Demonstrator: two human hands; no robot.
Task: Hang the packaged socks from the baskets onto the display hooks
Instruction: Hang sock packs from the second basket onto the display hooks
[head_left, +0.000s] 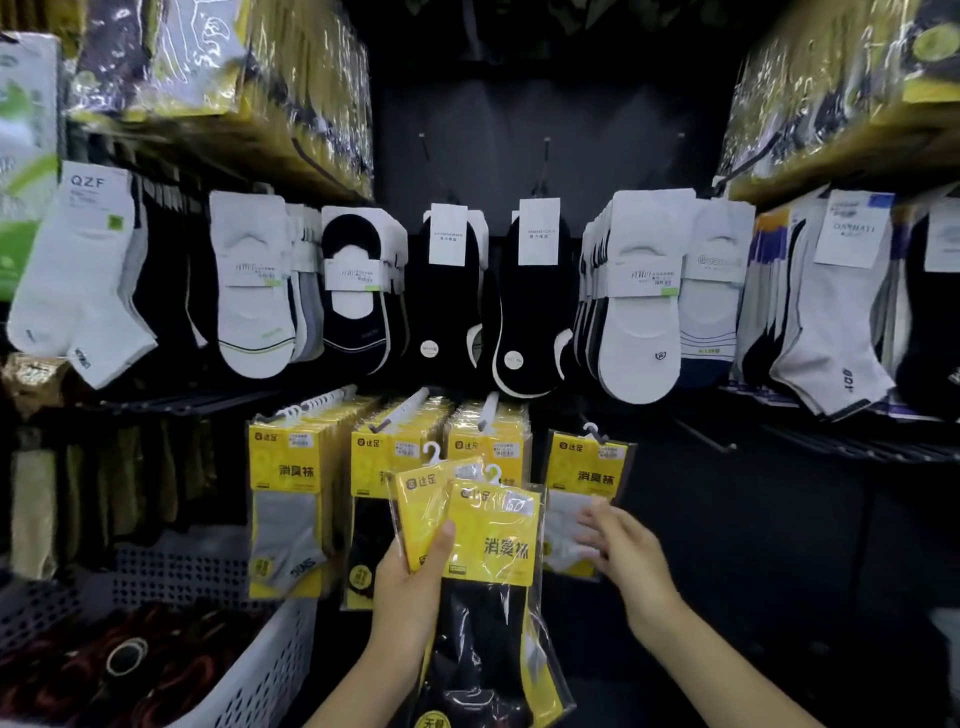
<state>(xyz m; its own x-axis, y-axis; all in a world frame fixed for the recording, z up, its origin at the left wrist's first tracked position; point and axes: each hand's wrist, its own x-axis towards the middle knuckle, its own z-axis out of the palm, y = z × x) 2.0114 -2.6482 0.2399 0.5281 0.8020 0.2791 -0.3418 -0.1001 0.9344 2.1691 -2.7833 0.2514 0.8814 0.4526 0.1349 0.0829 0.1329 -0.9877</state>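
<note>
Two bare hands are shown: the left hand (410, 577) and the right hand (623, 551). Each is joined to a bare forearm, the left forearm (363, 691) and the right forearm (727, 670), both seen uncovered to the lower frame edge. The fingers (597, 519) of the right hand are rendered blurred; nail detail cannot be resolved.

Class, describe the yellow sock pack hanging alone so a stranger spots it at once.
Below the white and black socks hang thick stacks of yellow packs. Furthest right, beside the right hand, the lone pack hangs singly, not in a stack.
</note>
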